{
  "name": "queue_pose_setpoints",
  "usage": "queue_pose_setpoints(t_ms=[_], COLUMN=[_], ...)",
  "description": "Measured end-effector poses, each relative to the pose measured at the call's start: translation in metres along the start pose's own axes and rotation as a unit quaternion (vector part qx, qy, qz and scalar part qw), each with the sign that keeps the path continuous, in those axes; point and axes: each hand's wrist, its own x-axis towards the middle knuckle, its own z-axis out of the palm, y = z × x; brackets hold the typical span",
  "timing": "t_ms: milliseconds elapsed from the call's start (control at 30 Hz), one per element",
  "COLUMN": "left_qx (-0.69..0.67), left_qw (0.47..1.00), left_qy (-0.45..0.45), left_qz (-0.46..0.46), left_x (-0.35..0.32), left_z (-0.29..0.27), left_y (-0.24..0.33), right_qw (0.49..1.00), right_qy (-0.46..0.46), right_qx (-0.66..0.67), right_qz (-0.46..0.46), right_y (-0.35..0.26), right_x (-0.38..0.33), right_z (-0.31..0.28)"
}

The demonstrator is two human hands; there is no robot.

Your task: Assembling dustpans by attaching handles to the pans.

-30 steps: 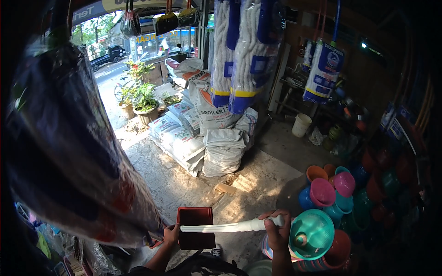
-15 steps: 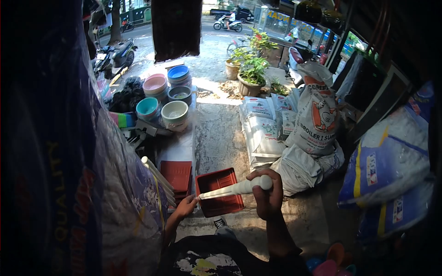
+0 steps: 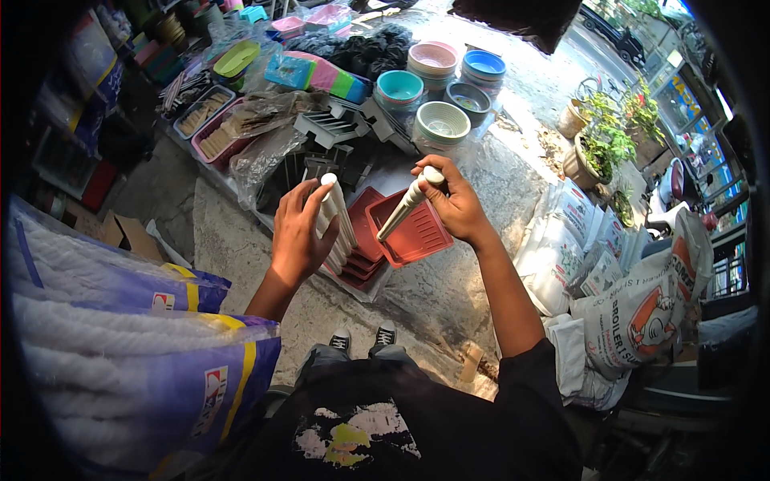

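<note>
A person's right hand (image 3: 459, 204) is wrapped around the knobbed top of a pale, tubular plastic handle (image 3: 403, 210) belonging to a red plastic dustpan with a ribbed scoop (image 3: 425, 234); gripped there, the scoop seems free to hang below. It is suspended just beside a stack of matching red dustpans (image 3: 365, 215) at the near edge of a low table (image 3: 393, 170), apparently nested to save room, their cream-white upright handles (image 3: 337, 210) bunched together. The left hand (image 3: 297, 228) has fingers parted and curved by those handles, closed on nothing; whether it touches them cannot be told. No writing shows on the dustpans. At right, a white woven sack (image 3: 622, 329) carries bold lettering and an orange bird emblem; at lower left, blue-and-yellow plastic mop packs (image 3: 233, 385) bear small printed labels.
</note>
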Motion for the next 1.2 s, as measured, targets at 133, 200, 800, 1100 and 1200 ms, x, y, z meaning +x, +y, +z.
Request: queue_pose_setpoints(t_ms=[133, 200, 800, 1100, 1200], left_qx=[0.071, 0.071, 0.034, 0.028, 0.028], left_qw=[0.993, 0.990, 0.991, 0.989, 0.985], left_qy=[-0.052, -0.074, -0.085, -0.080, -0.093], left_qz=[-0.075, -0.094, -0.099, -0.122, -0.141], left_x=[-0.001, -0.006, -0.016, -0.015, -0.014], left_z=[0.025, 0.039, 0.073, 0.066, 0.065], left_y=[-0.020, -0.029, -0.052, -0.049, -0.048], right_qw=[0.993, 0.990, 0.972, 0.947, 0.929], right_qy=[-0.104, -0.135, -0.232, -0.302, -0.321], right_qx=[-0.063, -0.033, -0.023, -0.109, -0.179], right_qz=[0.004, 0.019, 0.035, 0.007, 0.042], right_y=[0.041, 0.067, 0.145, 0.129, 0.117], right_x=[0.045, 0.060, 0.131, 0.137, 0.140], right_z=[0.010, 0.017, 0.073, 0.087, 0.086])
